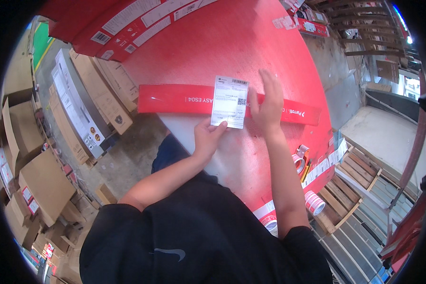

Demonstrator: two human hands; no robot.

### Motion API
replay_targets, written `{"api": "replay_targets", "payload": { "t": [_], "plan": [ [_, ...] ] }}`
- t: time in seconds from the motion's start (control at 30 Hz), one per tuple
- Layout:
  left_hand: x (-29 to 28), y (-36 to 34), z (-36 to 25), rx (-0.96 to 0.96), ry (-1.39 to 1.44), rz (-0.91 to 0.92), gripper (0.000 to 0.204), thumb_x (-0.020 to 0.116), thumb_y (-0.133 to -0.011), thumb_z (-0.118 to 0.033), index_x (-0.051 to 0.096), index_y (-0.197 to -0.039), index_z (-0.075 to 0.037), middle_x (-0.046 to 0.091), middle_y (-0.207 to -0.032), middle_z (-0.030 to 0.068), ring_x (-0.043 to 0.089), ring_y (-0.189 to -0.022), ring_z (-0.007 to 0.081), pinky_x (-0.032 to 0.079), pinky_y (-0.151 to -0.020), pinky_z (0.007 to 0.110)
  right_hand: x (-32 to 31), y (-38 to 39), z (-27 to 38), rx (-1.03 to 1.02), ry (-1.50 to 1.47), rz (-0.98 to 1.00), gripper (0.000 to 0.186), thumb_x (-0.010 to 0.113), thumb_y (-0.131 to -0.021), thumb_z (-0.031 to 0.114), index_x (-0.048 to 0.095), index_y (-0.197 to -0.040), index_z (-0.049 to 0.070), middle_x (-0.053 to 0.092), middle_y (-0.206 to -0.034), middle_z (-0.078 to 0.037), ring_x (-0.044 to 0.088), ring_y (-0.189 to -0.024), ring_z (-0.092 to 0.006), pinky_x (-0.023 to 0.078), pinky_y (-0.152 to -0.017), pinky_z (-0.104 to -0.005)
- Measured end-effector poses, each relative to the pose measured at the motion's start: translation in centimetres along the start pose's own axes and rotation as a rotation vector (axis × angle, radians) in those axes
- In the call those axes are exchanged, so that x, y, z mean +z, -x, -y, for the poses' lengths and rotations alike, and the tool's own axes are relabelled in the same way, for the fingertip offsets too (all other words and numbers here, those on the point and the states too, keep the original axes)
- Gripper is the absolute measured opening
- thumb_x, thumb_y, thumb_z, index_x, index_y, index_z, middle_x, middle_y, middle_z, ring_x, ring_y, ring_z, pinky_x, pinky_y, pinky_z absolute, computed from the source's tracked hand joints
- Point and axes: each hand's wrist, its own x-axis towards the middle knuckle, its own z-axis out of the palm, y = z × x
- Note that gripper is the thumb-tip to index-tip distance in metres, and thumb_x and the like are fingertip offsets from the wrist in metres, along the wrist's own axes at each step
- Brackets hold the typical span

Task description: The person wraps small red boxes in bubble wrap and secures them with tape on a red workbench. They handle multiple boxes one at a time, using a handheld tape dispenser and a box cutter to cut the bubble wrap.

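A white shipping label with printed text and codes is held over a long, narrow red box. My left hand pinches the label's lower edge, thumb on top. Just right of the label, my right hand is raised above the box with its fingers stretched out and nothing in them. The box lies crosswise on a red-topped table, its left end reaching past the table edge. Label and right hand hide part of the box's middle. Whether the label touches the box I cannot tell.
Tape rolls and a tape dispenser sit along the table's right edge, beside a strip of labels. A large red carton stands at the far left. Cardboard boxes crowd the floor at left; a wooden pallet lies at right.
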Motion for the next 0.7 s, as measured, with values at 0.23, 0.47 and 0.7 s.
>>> {"api": "replay_targets", "payload": {
  "t": [0.23, 0.47, 0.7],
  "plan": [
    [-2.1, 1.8, -0.9, -0.142, 0.015, 0.091, 0.048, 0.067, -0.108, -0.019, 0.056, -0.147, 0.007, 0.079, -0.113, 0.0137, 0.077, -0.096, 0.0189, 0.058, -0.084, 0.030, 0.3, 9.9, 3.4, -0.142, 0.239, 0.459, 0.094, 0.076, -0.093, 0.051, 0.041, -0.163, -0.002, 0.037, -0.171, -0.025, 0.032, -0.162, -0.0370, 0.019, -0.132, -0.0602],
    [-6.9, 3.6, -10.4, -0.091, -0.588, 0.395, 0.063, 0.066, -0.108, -0.039, 0.053, -0.153, 0.003, 0.078, -0.120, 0.0146, 0.074, -0.104, 0.0195, 0.057, -0.090, 0.036, -0.8, 11.9, 3.8, -0.078, 0.276, 0.555, 0.097, 0.070, -0.097, 0.056, 0.036, -0.166, -0.003, 0.034, -0.173, -0.025, 0.027, -0.164, -0.0375, 0.015, -0.133, -0.0597],
    [-8.9, -5.0, -16.7, 1.075, -1.590, -0.214, 0.046, 0.072, -0.098, -0.040, 0.074, -0.124, -0.002, 0.074, -0.122, 0.0210, 0.068, -0.118, 0.0375, 0.049, -0.110, 0.050, 2.0, 5.0, 4.7, -0.056, 0.221, 0.297, 0.080, 0.066, -0.103, 0.047, 0.040, -0.163, 0.001, 0.040, -0.168, -0.023, 0.034, -0.159, -0.0380, 0.024, -0.130, -0.0560]
  ]
}}
